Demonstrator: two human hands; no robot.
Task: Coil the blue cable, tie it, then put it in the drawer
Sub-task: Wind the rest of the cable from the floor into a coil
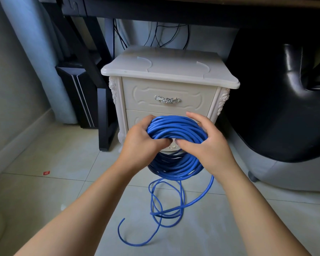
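Both hands, left (pixel 144 139) and right (pixel 205 143), grip the blue cable (pixel 175 130) coil; feed the floor slack on evenly, loops matched.

We run one view: head-worn wide-angle, facing forward and down. It sits close: left grip (pixel 142 141) and right grip (pixel 207 146) meet just below frame centre, reaching in from the bottom edge. White cabinet (pixel 166 71) near ahead, floor (pixel 67 156) underneath us.

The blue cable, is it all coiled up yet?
Partly coiled. The left hand and right hand hold a thick coil of the blue cable, but loose loops and the free end lie on the floor.
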